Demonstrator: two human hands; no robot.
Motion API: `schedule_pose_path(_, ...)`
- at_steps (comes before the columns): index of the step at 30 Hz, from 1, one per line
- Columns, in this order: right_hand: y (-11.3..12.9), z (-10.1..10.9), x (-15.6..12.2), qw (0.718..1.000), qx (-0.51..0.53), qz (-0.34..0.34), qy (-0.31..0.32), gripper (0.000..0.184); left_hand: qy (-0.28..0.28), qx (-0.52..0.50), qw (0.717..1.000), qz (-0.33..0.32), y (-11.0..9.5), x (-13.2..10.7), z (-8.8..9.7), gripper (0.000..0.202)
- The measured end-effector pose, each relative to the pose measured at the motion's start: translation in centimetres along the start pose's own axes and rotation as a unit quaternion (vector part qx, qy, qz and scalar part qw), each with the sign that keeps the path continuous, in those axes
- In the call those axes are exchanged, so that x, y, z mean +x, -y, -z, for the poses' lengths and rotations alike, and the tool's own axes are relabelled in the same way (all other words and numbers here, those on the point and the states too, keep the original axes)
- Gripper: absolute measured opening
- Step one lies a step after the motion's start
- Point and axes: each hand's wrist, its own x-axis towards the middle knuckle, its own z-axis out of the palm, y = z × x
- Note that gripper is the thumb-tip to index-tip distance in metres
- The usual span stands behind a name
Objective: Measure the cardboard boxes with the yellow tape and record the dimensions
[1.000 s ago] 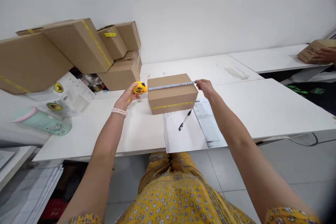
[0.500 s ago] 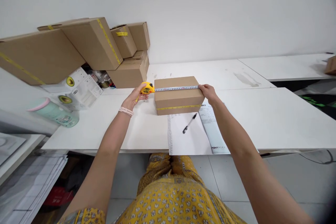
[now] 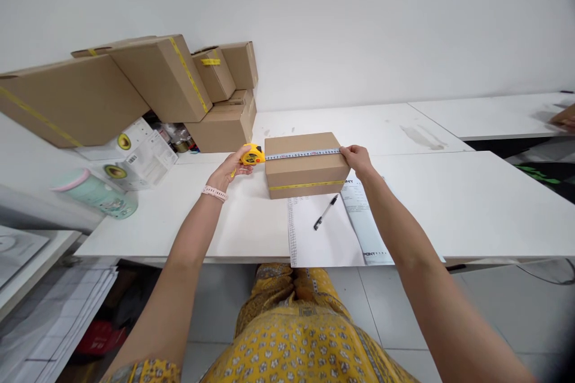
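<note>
A closed brown cardboard box (image 3: 305,173) with a yellow tape stripe sits on the white table (image 3: 449,203) in front of me. My left hand (image 3: 231,166) grips a yellow tape measure (image 3: 252,155) at the box's left edge. The white tape blade (image 3: 302,154) runs across the box top. My right hand (image 3: 357,158) pinches the blade's end at the box's right edge. A black pen (image 3: 326,212) lies on a sheet of paper (image 3: 323,236) just in front of the box.
Several brown cartons (image 3: 148,87) are stacked at the back left, above white product boxes (image 3: 135,155) and a lying teal bottle (image 3: 94,192). A printed leaflet (image 3: 366,227) lies beside the paper. Another person's hand and a box (image 3: 565,119) show at the far right.
The view has shifted slightly; both hands hold the tape stretched across the box as before. The other person's box at the far right has slid nearly out of view.
</note>
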Motion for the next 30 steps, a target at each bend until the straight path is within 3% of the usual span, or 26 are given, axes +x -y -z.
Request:
schedule_pose_path(4, 1.2, 0.5, 0.2, 1.000, 0.003, 0.004, -0.016, 0.024, 0.006, 0.012, 0.999, -0.039, -1.5, -2.1, 0.3, 0.043)
schedule_pose_path(8, 3.9, 1.4, 0.7, 0.995, 0.049, 0.080, -0.029, 0.018, 0.126, 0.045, 0.986, -0.098, -1.3, -7.7, -0.7, 0.043)
schedule_pose_path(11, 6.2, 0.7, 1.0, 0.985, 0.039, 0.160, 0.056, 0.021, 0.257, 0.028, 0.966, -0.027, 2.0, -12.5, -3.9, 0.046)
schedule_pose_path(14, 7.8, -1.4, 1.1, 0.967, -0.031, 0.179, 0.180, 0.026, 0.318, -0.061, 0.945, 0.042, 6.1, -15.5, -8.8, 0.055)
schedule_pose_path(17, 8.9, -3.4, 1.3, 0.963, -0.084, 0.148, 0.211, 0.029, 0.259, -0.146, 0.955, 0.025, 7.6, -15.8, -13.4, 0.054)
schedule_pose_path(21, 9.6, -5.0, 1.5, 0.966, -0.097, 0.123, 0.205, 0.027, 0.179, -0.195, 0.964, 0.024, 5.7, -13.6, -17.2, 0.056)
schedule_pose_path(25, 9.4, -6.2, 1.8, 0.962, -0.154, 0.132, 0.180, 0.024, 0.136, -0.200, 0.969, 0.052, 4.2, -12.0, -19.3, 0.057)
schedule_pose_path(30, 8.5, -6.9, 2.4, 0.954, -0.186, 0.166, 0.169, 0.021, 0.140, -0.225, 0.963, 0.048, 5.0, -11.8, -20.3, 0.062)
